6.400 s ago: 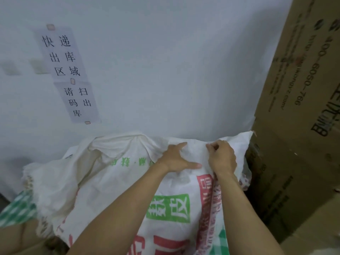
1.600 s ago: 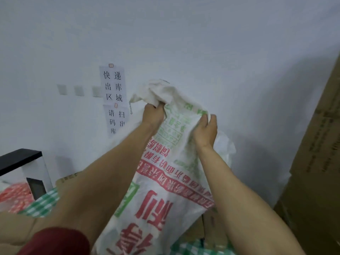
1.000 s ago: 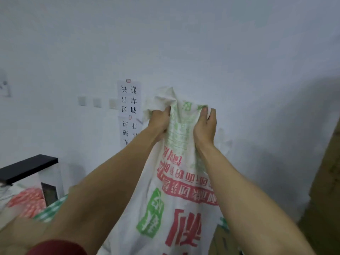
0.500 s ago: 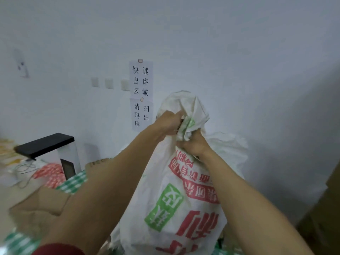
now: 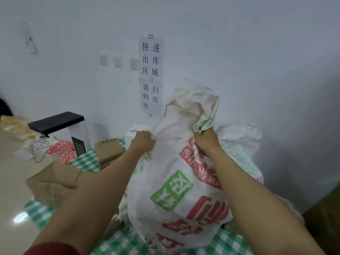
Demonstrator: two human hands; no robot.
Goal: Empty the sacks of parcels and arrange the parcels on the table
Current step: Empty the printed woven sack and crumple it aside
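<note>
A white woven sack (image 5: 176,181) with red and green print stands upside down over the table, its bottom end bunched at the top. My left hand (image 5: 144,141) grips the sack's left side and my right hand (image 5: 207,138) grips its upper right fold. The table carries a green-checked cloth (image 5: 86,161). A brown paper parcel (image 5: 53,181) lies left of the sack. A small cardboard box (image 5: 108,149) and a white box (image 5: 136,133) stand behind my left hand. What is inside the sack is hidden.
A second white sack (image 5: 239,137) slumps behind on the right against the wall. A black-topped white device (image 5: 60,124) with cables, red-patterned bags (image 5: 62,150) and yellow packets (image 5: 16,126) sit at the left. Paper signs (image 5: 150,76) hang on the wall.
The sack has come down from high against the wall onto the table. My hands moved apart, the left to the sack's side, the right to its upper fold.
</note>
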